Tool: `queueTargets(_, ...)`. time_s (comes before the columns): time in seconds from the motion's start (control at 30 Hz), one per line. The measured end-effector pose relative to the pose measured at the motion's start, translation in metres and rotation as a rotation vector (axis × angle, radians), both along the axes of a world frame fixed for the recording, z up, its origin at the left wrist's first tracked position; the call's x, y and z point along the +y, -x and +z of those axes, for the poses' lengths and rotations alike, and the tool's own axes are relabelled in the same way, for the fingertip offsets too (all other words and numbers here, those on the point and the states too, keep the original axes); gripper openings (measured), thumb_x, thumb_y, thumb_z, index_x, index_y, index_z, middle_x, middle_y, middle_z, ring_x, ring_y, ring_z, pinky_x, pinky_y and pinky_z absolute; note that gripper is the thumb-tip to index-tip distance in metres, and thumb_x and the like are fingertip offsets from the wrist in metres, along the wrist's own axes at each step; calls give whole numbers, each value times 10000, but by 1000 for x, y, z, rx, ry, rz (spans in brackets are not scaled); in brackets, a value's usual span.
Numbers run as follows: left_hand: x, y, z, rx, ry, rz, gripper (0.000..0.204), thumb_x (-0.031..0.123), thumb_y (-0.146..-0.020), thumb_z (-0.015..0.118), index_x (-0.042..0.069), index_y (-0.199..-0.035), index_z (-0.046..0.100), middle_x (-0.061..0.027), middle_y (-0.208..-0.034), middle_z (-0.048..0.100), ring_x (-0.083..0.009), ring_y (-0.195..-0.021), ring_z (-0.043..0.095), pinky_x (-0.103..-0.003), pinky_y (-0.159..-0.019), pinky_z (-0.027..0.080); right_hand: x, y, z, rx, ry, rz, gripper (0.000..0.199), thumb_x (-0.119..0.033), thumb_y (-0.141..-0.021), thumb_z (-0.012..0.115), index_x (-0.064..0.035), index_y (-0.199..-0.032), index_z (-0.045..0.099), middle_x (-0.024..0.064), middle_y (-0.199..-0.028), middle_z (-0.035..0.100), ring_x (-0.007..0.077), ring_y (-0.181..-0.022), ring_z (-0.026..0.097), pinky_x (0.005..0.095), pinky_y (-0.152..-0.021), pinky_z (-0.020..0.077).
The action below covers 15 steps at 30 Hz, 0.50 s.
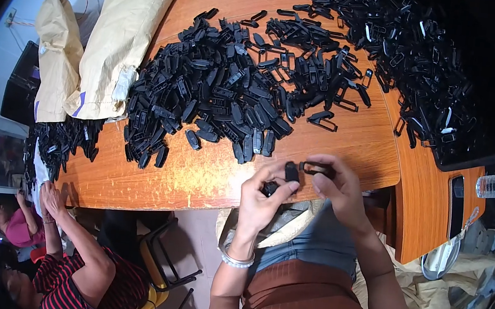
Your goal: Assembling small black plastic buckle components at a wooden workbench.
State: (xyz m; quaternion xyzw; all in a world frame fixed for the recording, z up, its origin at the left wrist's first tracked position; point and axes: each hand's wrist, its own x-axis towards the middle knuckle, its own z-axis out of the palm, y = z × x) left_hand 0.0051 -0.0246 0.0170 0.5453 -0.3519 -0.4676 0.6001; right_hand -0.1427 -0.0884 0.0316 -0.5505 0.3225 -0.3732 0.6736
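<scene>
Close to the table's near edge, my left hand (262,198) pinches a small black plastic piece (292,172) between thumb and fingers. Another black part (269,188) shows within its curled fingers. Facing it, my right hand (343,188) is closed on a black open-framed plastic part (313,168), whose end points toward the left hand's piece. A narrow gap separates the two. Beyond my hands lies a large heap of solid, elongated black pieces (207,83). To its right spreads a looser pile of black frame-like parts (330,72).
Many more black frames (417,58) fill the far right. Two paper sacks (130,31) stand at the far left. A clear bottle (494,186) lies at the right edge. On the left, a person in a striped shirt (92,283) works beside a yellow chair (158,297).
</scene>
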Motion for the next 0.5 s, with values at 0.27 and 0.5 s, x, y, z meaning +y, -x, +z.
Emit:
queueTargets(0.27, 13, -7, 4, -310, 133, -17, 252, -34, -711, 677, -55, -956, 621, -90, -793, 609, -115, -633, 525, -224, -603, 426, 1, 3, -1, 112, 290, 74, 253, -36, -848, 523, 27, -1090, 559, 56, -839, 562, 126, -760, 533, 235, -685, 416)
queueTargets(0.5, 15, -7, 12, -387, 188, 20, 207, -20, -712, 681, -57, -909, 630, -97, -778, 609, -123, -634, 525, -229, -602, 426, 6, 7, 3, 304, 597, 110, 231, 0, -811, 516, 34, -1033, 570, 125, -821, 553, 244, -773, 571, 314, -672, 444)
